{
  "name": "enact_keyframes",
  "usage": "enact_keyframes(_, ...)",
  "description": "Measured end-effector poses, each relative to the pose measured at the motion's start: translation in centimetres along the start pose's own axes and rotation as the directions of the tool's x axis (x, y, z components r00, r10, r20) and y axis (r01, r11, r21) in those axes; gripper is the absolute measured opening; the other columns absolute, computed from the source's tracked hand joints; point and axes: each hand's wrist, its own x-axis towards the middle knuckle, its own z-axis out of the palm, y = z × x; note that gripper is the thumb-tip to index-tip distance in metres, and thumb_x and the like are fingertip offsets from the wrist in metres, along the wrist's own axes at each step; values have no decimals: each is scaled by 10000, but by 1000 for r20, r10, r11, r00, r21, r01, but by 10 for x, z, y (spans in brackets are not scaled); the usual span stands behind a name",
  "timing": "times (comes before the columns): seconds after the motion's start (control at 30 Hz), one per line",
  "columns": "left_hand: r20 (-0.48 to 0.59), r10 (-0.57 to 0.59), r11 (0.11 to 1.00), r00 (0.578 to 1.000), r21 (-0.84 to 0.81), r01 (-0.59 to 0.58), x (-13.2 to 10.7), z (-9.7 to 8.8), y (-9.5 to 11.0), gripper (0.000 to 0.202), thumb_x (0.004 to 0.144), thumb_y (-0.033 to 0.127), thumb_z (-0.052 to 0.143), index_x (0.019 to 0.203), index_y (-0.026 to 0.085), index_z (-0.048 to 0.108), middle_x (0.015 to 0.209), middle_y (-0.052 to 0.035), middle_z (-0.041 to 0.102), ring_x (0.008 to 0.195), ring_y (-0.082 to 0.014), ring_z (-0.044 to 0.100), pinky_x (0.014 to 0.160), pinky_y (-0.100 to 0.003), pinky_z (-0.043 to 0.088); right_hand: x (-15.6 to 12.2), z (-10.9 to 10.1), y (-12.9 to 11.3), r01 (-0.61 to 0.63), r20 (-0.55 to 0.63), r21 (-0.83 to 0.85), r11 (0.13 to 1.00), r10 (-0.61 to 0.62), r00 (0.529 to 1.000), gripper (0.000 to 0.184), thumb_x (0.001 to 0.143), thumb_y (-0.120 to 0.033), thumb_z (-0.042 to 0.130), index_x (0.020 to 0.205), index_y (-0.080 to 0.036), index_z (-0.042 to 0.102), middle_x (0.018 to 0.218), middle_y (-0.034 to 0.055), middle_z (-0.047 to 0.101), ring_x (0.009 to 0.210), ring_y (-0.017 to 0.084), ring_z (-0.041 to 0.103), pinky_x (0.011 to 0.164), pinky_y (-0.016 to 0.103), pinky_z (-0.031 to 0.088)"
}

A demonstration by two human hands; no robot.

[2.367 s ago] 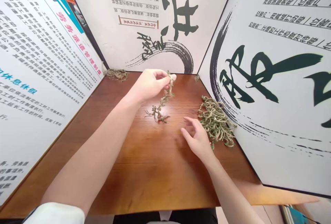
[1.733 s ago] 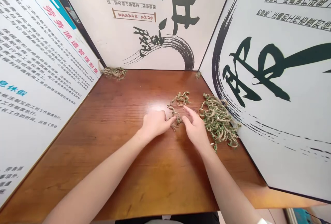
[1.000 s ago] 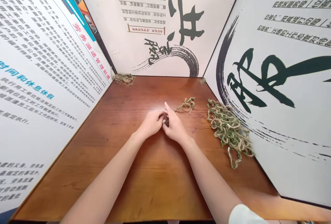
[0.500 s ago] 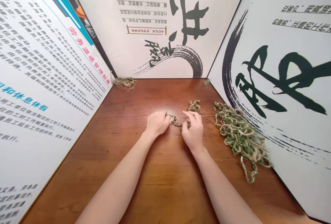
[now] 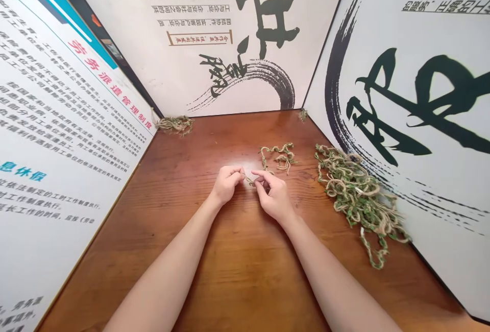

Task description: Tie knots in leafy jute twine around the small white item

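Both my hands rest low over the middle of a reddish-brown wooden table [image 5: 245, 265]. My left hand [image 5: 226, 184] pinches a short piece of twine with small green leaves [image 5: 250, 181] between thumb and forefinger. My right hand [image 5: 272, 197] meets that piece from the other side, its fingertips closed around it. The fingers hide part of the piece. Just beyond them lies a loose tangled strand of the same leafy twine [image 5: 277, 157], which seems to run into the pinched piece. A large heap of leafy twine [image 5: 356, 200] lies to the right of my right hand, apart from it.
Printed panels with Chinese text and ink brushwork form walls on the left [image 5: 69, 92], back [image 5: 229, 41] and right [image 5: 406, 92] of the table. A small twine clump [image 5: 175, 124] sits in the back-left corner, and a tiny tuft [image 5: 303, 115] sits in the back-right corner.
My hands have come closer together over the twine, with my right hand shifted left. More of the loose strand now shows beyond them. The heap has not visibly changed.
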Motion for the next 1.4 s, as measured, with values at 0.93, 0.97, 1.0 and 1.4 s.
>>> enact_keyframes(0.93, 0, -166, 829, 986, -541, 139, -4, 38, 0, 617, 560, 453, 964, 877, 147, 532, 590, -18, 643, 430, -57, 423, 427, -169, 252, 6, 0, 6, -116, -141, 114, 987, 132, 981, 210, 870, -315, 609, 775, -158, 712, 753, 36, 616, 655, 138, 517, 620, 268, 407)
enact_keyframes(0.97, -14, -161, 843, 987, -522, 130, -4, 39, 1, 629, 568, 451, 959, 917, 153, 529, 573, -1, 630, 437, -64, 432, 435, -170, 268, 7, 0, 6, -121, -141, 134, 984, 140, 980, 218, 873, -320, 608, 786, -157, 724, 757, 37, 614, 657, 138, 510, 622, 270, 405)
enact_keyframes(1.0, -23, -160, 858, 987, -498, 127, -4, 40, 1, 635, 572, 451, 955, 942, 154, 532, 563, 9, 619, 447, -71, 445, 445, -172, 284, 7, -1, 6, -133, -140, 154, 979, 155, 978, 224, 873, -329, 610, 803, -157, 735, 761, 39, 616, 663, 140, 508, 627, 272, 405)
enact_keyframes(1.4, 14, -273, 844, 962, -477, 246, -1, 39, 2, 560, 489, 470, 979, 775, 99, 671, 582, -46, 630, 463, -75, 467, 448, -186, 245, 7, 2, 10, -266, -129, 412, 872, 345, 930, 369, 781, -356, 696, 1077, -164, 588, 809, 35, 692, 681, 175, 635, 678, 309, 488)
